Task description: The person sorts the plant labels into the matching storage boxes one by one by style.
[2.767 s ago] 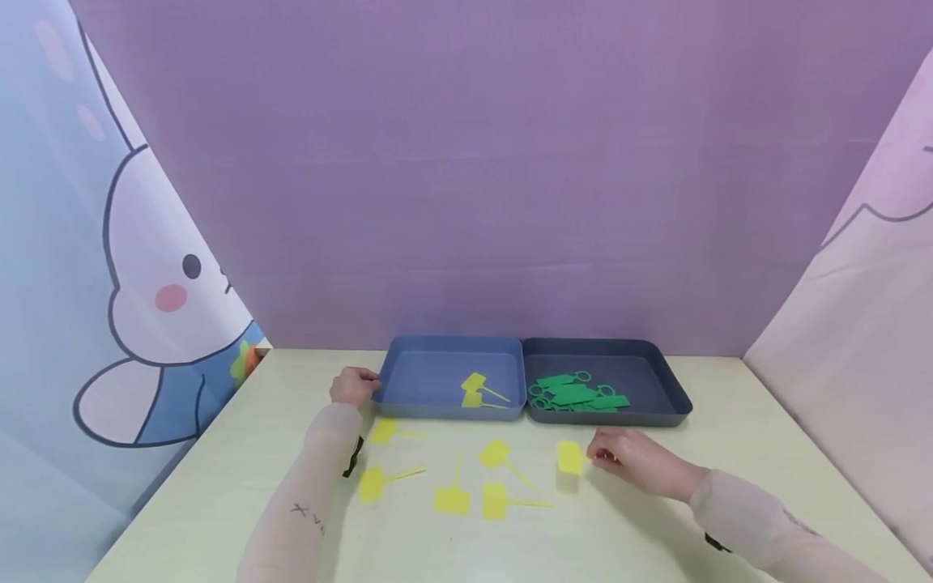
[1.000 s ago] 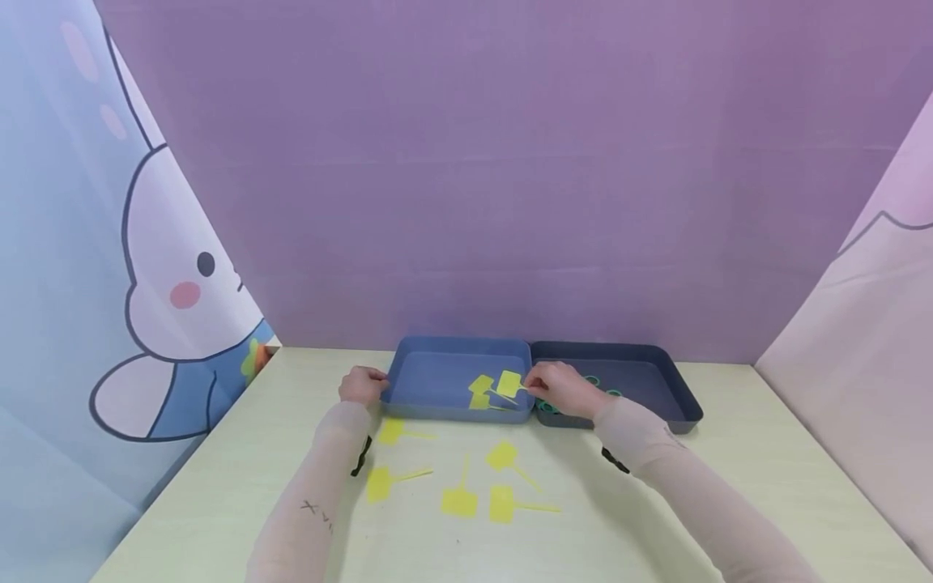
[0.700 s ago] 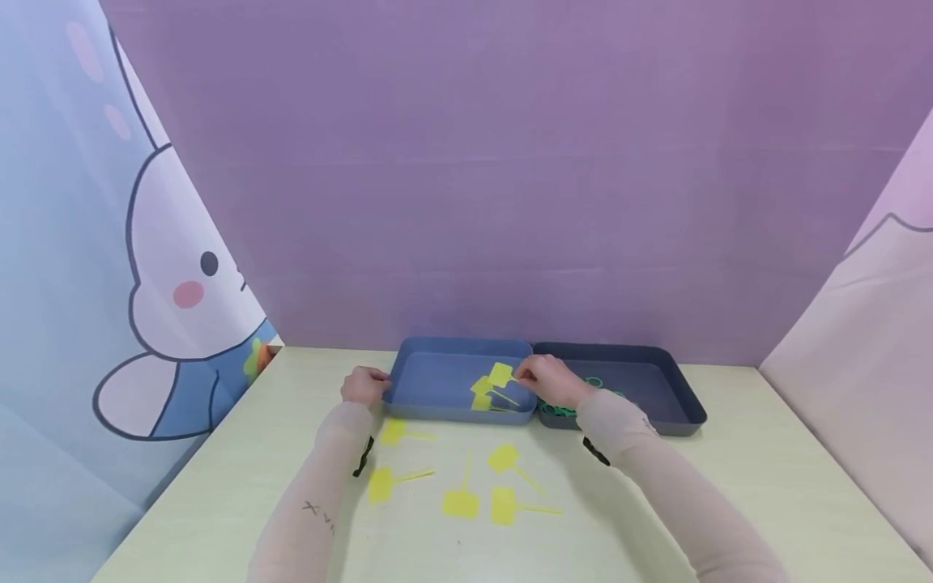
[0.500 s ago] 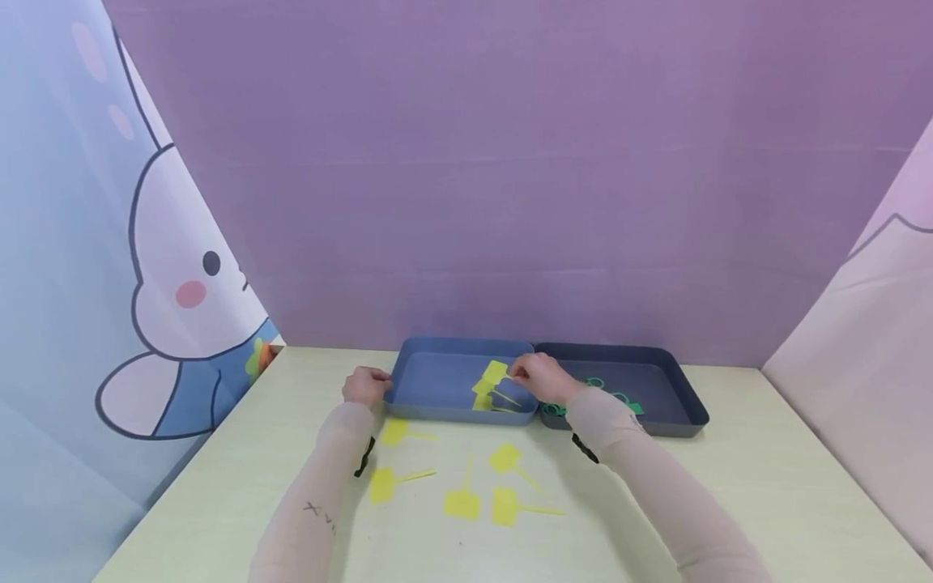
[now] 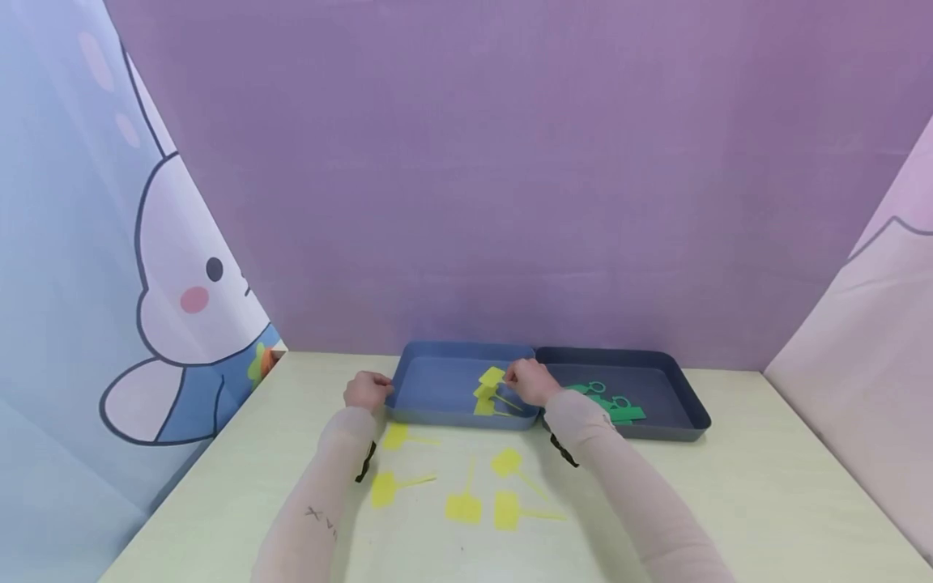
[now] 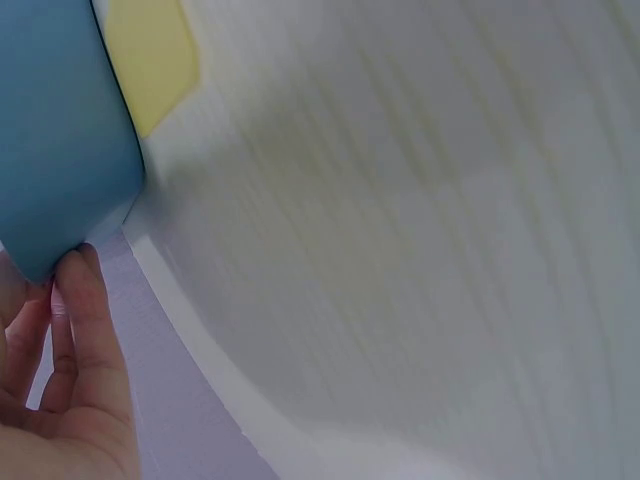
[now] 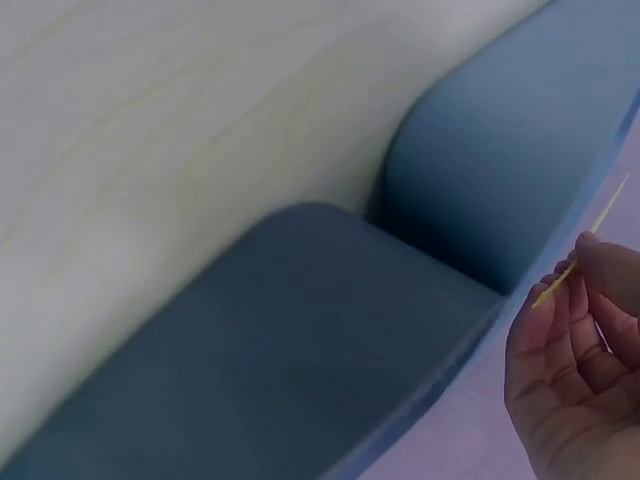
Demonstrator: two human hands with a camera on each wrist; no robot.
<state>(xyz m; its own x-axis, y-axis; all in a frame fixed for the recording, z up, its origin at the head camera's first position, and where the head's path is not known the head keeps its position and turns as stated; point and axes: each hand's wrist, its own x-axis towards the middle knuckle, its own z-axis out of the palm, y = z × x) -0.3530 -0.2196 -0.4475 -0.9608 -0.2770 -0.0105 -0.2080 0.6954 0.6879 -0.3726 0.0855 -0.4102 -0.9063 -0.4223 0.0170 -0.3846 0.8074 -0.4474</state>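
Observation:
My right hand [image 5: 530, 382] pinches a yellow plant label [image 5: 492, 376] by its thin stem, over the right side of the blue tray [image 5: 437, 385]. In the right wrist view the held yellow stem [image 7: 548, 292] shows between thumb and fingertips, above the tray rims. Beneath it, a couple of yellow labels [image 5: 484, 406] lie in the blue tray. My left hand [image 5: 367, 390] holds the left wall of that tray; in the left wrist view thumb and fingers pinch the blue wall [image 6: 70, 180].
A dark grey tray [image 5: 666, 397] with several green ring tags [image 5: 625, 413] stands against the blue tray's right side. Several yellow labels [image 5: 463, 508] lie spread on the pale table [image 5: 765, 486] in front. A purple backdrop [image 5: 510, 202] rises behind the trays.
My right hand picked the yellow label off the table, carried it up and left over the blue tray, and has lowered it slightly. The left hand keeps its hold on the tray.

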